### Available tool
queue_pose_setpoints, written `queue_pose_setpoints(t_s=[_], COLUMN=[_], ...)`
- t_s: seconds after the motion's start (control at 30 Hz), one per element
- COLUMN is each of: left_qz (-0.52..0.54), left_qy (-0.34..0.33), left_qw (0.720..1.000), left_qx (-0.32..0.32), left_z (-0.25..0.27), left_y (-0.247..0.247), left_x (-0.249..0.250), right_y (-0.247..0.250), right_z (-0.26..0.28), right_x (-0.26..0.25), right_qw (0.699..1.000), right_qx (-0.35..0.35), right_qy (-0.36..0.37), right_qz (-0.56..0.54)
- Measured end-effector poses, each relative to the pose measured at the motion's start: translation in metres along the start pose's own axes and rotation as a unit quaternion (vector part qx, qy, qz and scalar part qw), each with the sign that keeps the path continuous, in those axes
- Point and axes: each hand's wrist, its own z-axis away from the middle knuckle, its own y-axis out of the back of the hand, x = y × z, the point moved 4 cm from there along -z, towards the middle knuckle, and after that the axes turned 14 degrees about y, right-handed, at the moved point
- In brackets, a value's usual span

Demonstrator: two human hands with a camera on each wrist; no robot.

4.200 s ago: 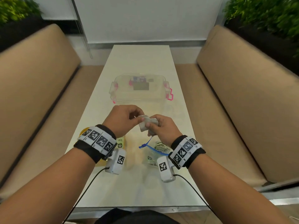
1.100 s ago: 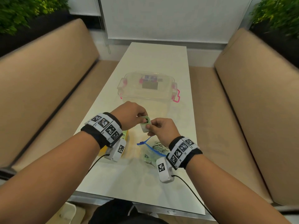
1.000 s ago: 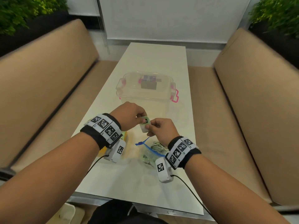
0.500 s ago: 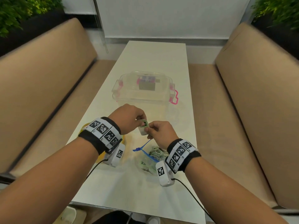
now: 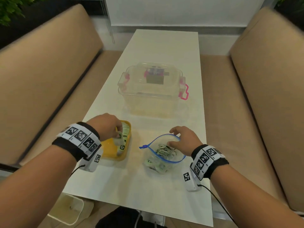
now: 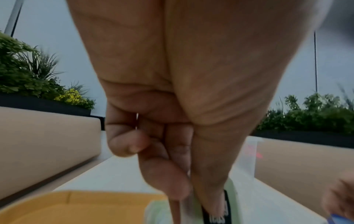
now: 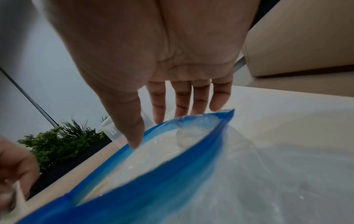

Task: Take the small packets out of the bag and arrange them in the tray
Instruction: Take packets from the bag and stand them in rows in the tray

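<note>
- I see a long white table [image 5: 164,50].
- On it sit a yellow tray [image 5: 113,149], a clear bag [image 5: 162,158] and a clear box [image 5: 151,86].

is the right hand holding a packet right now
No, the right hand is open, its fingers straight above the bag's blue mouth, holding nothing.

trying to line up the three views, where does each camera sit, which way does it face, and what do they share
Head: worn on the head, looking forward and down the table; both forearms, left hand at the yellow tray, right hand at the zip bag.
Left wrist: under the left hand, looking along the fingers pinching a packet over the tray.
Right wrist: under the right hand, looking along straight fingers at the bag's blue rim.
Shared: each wrist view catches the other hand at its edge.
</note>
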Motion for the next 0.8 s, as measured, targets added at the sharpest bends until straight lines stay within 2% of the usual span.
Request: queue_pose_setpoints(t_s=[0.27, 0.6, 0.8], left_qz=[-0.062, -0.073, -0.060], left_qy=[0.014, 0.018, 0.014], left_qw=[0.993, 0.990, 0.992], left_qx=[-0.099, -0.116, -0.106], left_z=[-0.022, -0.039, -0.046], left_y=[-0.052, -0.077, -0.077], left_x=[0.004, 0.011, 0.013], right_y=[0.003, 0.005, 0.009], right_z=[-0.003, -0.006, -0.008], right_x=[0.002, 0.005, 0.003], right_qw=[0.999, 0.997, 0.995], right_qx=[0.031, 0.047, 0.083], right_qy=[-0.043, -0.054, -0.060], right_qz=[0.009, 0.034, 0.019])
